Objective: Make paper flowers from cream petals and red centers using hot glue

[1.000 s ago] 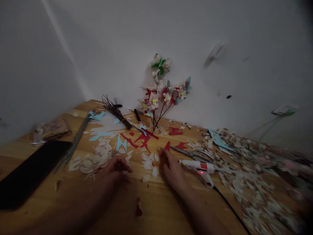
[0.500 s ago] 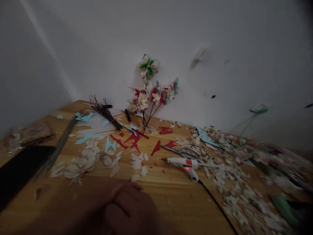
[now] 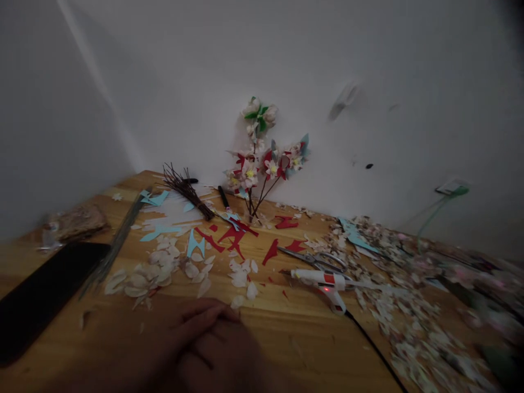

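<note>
Both hands rest together at the table's near edge, dark and partly blurred. My left hand point(image 3: 200, 322) lies across the top of my right hand point(image 3: 225, 355), whose fingers are mostly hidden in shadow. No object shows in either. Ahead of them are loose pale petals point(image 3: 139, 281), red paper scraps point(image 3: 233, 237) and light blue scraps point(image 3: 195, 244). A white glue gun point(image 3: 317, 279) with a lit red light lies to the right, just in front of metal scissors point(image 3: 315, 259). Artificial flowers point(image 3: 262, 164) on brown stems stand against the wall.
A black phone-like slab point(image 3: 53, 295) lies at the left beside thin green wires point(image 3: 118, 240). Behind are a bundle of brown twigs point(image 3: 188, 194) and a plastic-wrapped packet point(image 3: 82, 222). Many petals point(image 3: 393, 316) cover the right side, where the glue gun's black cord point(image 3: 372, 346) runs.
The view has shifted a little, so the table's things appear farther right. My left hand's fingers now reach further over my right hand.
</note>
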A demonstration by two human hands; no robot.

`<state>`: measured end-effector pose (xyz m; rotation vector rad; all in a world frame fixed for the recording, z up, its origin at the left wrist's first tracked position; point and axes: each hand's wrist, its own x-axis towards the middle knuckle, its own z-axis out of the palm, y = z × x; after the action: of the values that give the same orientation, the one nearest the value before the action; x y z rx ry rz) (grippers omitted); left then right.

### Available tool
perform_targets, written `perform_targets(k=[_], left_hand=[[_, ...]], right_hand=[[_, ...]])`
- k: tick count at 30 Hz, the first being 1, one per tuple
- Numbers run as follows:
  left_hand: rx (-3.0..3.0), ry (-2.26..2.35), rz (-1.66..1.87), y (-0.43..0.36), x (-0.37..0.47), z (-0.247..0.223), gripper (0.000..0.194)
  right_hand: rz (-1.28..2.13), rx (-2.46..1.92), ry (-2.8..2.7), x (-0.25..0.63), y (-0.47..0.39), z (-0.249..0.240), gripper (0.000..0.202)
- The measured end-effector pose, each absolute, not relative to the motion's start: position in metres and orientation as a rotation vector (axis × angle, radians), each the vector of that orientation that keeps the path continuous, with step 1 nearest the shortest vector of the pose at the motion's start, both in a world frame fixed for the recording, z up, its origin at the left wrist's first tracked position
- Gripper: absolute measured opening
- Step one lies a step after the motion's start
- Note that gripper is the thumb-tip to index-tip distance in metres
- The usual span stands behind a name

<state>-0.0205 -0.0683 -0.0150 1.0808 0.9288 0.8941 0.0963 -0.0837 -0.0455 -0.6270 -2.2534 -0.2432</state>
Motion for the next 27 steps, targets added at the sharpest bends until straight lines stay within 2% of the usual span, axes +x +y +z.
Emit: perform_targets(k=[5,11,15,24,27], left_hand=[[1.025,0.866,0.883,-0.058,-0.03,-0.017,0.012],[0.763,0.754,1.066,-0.055,-0.03,-0.031,0.008],[0.839,0.779,1.06,-0.059,-0.03,-0.027,0.011],[1.152,0.756,0.975,-0.062,-0.033,-0.016,0.013],[1.315,0.809,1.009,-0.063,-0.036,-0.008,0.009]], right_hand=[[-0.165,-0.793,-2.46,0.115,-0.081,-0.032,0.023],[-0.434,-0.699,-2.583,0.113,-0.082,-0.033,0.017],[-0.554,-0.625,-2.722,0.112,-0.082,-0.034,0.017],[-0.439,-0.719,-2.673,0.112,-0.088,-0.051,0.03],[-0.167,-0.738,-2.594,0.102,-0.09,-0.061,0.031]])
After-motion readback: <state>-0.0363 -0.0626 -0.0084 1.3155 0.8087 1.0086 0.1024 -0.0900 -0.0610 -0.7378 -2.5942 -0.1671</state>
